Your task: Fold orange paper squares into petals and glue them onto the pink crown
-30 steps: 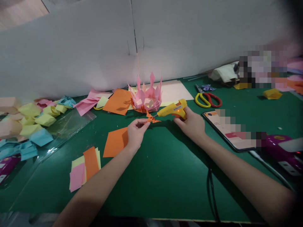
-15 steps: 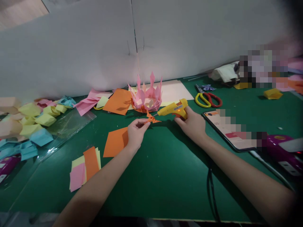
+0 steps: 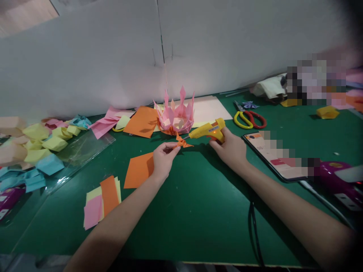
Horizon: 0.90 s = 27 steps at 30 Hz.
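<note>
Between the thumb and fingers of my left hand point(image 3: 165, 158) is a small folded orange paper piece point(image 3: 184, 142) with pointed ends. My right hand point(image 3: 232, 148) is wrapped round the handle of a yellow glue gun point(image 3: 207, 130) with a lit orange light. The gun's nozzle points left and is at the orange piece; whether it touches cannot be made out. Just behind stands a pink folded-paper crown shape point(image 3: 178, 117) with upright points and orange folds at its base. An orange paper sheet point(image 3: 138, 172) lies partly behind my left hand.
Scissors point(image 3: 249, 119) and a phone point(image 3: 273, 155) lie right of my right hand. A black cord point(image 3: 253, 226) runs off the front edge. Paper strips point(image 3: 109, 196) lie front left, with folded paper pieces point(image 3: 47, 139) beyond. A purple power strip point(image 3: 338, 181) sits far right.
</note>
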Each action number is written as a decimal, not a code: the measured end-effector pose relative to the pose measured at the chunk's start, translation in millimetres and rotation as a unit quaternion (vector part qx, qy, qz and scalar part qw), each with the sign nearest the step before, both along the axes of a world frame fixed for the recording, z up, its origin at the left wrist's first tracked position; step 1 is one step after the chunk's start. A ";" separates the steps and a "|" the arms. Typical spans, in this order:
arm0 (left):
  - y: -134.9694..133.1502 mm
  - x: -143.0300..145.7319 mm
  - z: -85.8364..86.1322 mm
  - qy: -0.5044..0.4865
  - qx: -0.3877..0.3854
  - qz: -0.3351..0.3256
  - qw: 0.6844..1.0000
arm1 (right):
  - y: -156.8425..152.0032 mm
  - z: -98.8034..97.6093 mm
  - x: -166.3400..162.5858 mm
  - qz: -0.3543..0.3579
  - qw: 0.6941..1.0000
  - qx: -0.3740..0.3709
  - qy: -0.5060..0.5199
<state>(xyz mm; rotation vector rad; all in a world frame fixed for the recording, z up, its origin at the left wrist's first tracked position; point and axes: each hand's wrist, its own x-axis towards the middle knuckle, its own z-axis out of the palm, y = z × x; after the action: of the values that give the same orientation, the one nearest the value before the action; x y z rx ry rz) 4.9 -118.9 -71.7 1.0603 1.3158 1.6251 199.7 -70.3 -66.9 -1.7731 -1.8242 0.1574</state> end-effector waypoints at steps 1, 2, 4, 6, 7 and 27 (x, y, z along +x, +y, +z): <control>0.0 0.1 -0.3 -0.001 0.001 0.000 1.000 | -0.2 0.4 -0.2 0.001 1.000 0.000 0.002; -0.1 0.1 -0.4 -0.001 0.002 -0.001 1.000 | -0.3 0.6 -0.3 0.002 1.000 0.002 0.004; -0.3 0.1 -0.2 0.000 0.000 -0.002 1.000 | -0.4 0.8 -0.4 0.004 1.000 0.008 0.010; -0.6 0.0 0.2 0.001 -0.002 -0.005 1.000 | -0.5 0.7 -0.3 0.004 1.000 0.010 0.010; -0.6 -0.1 0.4 0.001 -0.003 -0.006 1.000 | -0.5 0.7 -0.3 0.003 1.000 0.008 0.009; 1.0 -0.7 -2.8 -0.007 -0.002 0.014 1.000 | 0.2 -0.8 0.2 0.005 1.000 0.014 0.010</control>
<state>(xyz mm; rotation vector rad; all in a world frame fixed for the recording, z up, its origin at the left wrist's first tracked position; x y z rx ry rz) 4.2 -117.9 -74.5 1.0304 1.3308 1.6470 199.9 -70.1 -67.6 -1.7379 -1.8128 0.1523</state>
